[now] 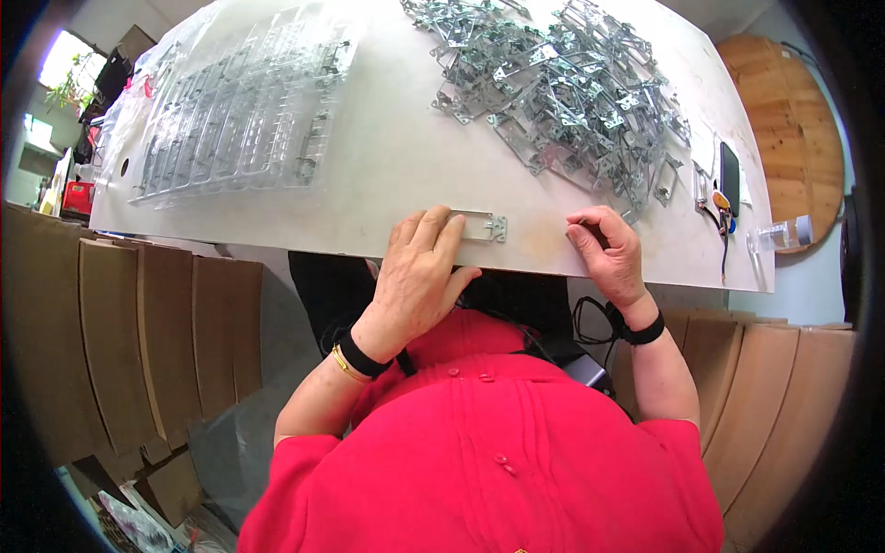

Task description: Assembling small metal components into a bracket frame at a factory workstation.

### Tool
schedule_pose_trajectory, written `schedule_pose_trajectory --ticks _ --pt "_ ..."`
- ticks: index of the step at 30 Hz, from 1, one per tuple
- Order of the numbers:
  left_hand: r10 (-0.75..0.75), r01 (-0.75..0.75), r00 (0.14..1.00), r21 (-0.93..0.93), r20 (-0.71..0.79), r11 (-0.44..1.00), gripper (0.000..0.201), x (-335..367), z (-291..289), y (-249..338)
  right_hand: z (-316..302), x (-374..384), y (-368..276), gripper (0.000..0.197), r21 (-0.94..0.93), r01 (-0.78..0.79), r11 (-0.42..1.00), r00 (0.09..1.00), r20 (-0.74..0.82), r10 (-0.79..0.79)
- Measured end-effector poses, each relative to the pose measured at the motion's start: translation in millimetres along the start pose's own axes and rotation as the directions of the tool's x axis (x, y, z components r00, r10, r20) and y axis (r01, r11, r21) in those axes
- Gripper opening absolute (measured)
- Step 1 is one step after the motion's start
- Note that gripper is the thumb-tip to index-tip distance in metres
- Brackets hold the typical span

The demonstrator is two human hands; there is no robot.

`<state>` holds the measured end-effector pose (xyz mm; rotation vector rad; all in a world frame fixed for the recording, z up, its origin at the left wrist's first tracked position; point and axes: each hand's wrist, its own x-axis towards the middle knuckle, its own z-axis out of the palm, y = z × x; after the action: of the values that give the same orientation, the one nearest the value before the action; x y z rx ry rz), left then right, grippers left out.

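Note:
A flat metal bracket (pixel 499 228), long and narrow with a frame-like outline, lies on the white table near its front edge. The fingers of my left hand (pixel 410 272) lie stretched over the bracket's left end and hide it, with the thumb apart. To the right, my right hand (pixel 610 258) is closed in a pinch just above the table's edge, its thumb and forefinger together. Whatever lies between those fingertips is too small to make out. A large heap of similar metal brackets (pixel 562 83) covers the table's far right.
Clear plastic trays (pixel 244 111) with metal parts in them lie at the back left. On the right are a dark phone (pixel 729 175), a small tool with a cable (pixel 721 200) and a clear plastic bottle (pixel 784 234). Cardboard boxes (pixel 166 332) line the left side, more the right.

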<state>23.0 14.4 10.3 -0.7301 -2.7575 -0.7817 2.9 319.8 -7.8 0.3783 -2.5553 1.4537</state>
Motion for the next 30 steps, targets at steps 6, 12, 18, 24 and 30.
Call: schedule_pose_trajectory --ticks 6,12,18,24,30 --pt "0.016 -0.016 0.999 0.013 -0.034 1.000 0.058 -8.9 3.0 -3.0 -0.1 0.0 0.9 0.012 -0.007 -0.004 1.000 1.000 0.012 0.004" --pt "-0.002 -0.001 0.999 -0.060 -0.046 0.998 0.052 -12.5 3.9 -4.3 -2.1 -1.9 1.8 0.014 -0.016 0.035 0.999 0.999 0.015 -0.034" --pt "0.045 -0.047 0.997 -0.037 -0.055 0.998 0.046 -10.7 1.8 -4.9 -0.5 -0.7 2.3 0.014 0.018 0.022 1.000 1.000 0.007 -0.022" --pt "0.064 -0.069 0.997 -0.105 -0.052 0.992 0.032 -8.3 -5.3 -11.0 0.8 0.7 2.3 0.013 0.005 0.053 0.999 0.999 0.001 -0.053" --pt "0.059 -0.071 0.995 -0.154 -0.085 0.986 0.016 0.4 -7.9 -15.4 1.3 0.3 3.9 0.013 -0.009 0.072 0.997 0.997 -0.010 -0.072"
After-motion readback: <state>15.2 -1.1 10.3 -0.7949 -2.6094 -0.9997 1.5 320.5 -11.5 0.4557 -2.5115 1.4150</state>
